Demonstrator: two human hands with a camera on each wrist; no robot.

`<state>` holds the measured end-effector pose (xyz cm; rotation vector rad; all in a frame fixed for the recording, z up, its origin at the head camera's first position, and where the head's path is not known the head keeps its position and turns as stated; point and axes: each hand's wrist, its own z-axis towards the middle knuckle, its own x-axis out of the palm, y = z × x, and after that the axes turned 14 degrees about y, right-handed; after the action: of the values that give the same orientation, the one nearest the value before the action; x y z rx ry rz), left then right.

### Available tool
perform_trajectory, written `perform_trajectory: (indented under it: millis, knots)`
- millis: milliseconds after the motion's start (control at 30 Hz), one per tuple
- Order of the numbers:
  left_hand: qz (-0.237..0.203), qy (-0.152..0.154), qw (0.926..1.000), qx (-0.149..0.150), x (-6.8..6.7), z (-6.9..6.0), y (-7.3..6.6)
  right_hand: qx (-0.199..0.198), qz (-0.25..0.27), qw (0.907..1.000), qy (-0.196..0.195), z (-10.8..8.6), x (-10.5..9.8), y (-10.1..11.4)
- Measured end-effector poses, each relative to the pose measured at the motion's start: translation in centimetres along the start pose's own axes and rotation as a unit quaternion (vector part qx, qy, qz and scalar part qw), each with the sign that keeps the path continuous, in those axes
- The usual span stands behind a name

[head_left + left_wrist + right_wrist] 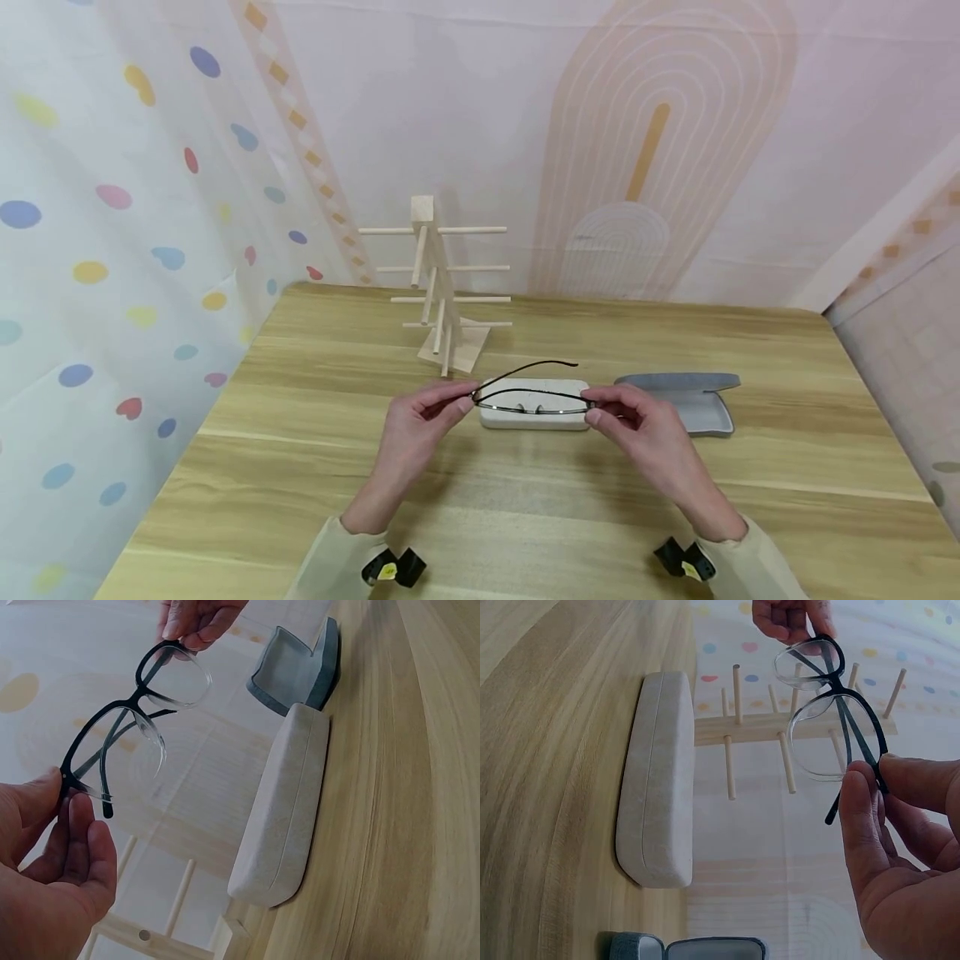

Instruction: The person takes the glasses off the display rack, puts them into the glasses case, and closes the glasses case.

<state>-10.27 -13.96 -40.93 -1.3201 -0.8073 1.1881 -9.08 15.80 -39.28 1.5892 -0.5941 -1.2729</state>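
Note:
A pair of glasses (138,693), with a black upper frame and clear lower rims, is held up in the air between both hands. My left hand (418,427) pinches its left end near the hinge, thumb against fingers. At the opposite end my right hand (647,423) grips the other hinge corner the same way. The temples (861,733) are partly folded and cross behind the lenses. Below and behind the glasses, a closed whitish glasses case (535,423) lies on the table. To its right sits an open grey glasses case (678,382), partly hidden by the right hand.
A wooden rack (423,212) with several pegs stands at the back left of the wooden table (300,400). Patterned curtains (480,108) hang behind the table and along its left side.

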Motion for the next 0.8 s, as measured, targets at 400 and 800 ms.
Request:
perform_trajectory:
  millis: [400, 800]
  knots:
    - [-0.002, 0.022, 0.9997, -0.006, 0.3, 0.1, 0.1, -0.005, -0.021, 0.9997, -0.009, -0.3, -0.4, -0.1]
    - [0.004, 0.031, 0.9994, -0.012, 1.0, 0.4, 0.4, -0.004, -0.026, 0.9996, -0.009, -0.4, -1.1, -0.6]
